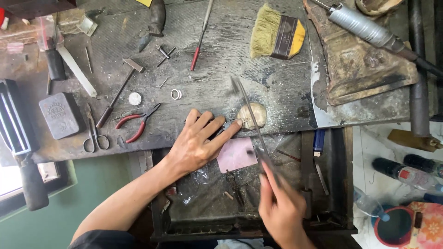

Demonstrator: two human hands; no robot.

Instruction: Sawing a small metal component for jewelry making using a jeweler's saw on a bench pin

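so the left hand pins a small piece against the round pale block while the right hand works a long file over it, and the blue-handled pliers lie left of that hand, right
Not quite. The head view shows the small pliers have red handles, not blue. The rest holds: the left hand pins a small piece against the round pale block, the right hand works the long metal file over it.

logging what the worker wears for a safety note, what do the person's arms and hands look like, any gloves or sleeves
No gloves: both the left hand and the right hand are bare, and no rings or watch show. The left forearm is uncovered up to a dark sleeve near the elbow. The right hand is motion-blurred, and its arm is mostly out of frame.
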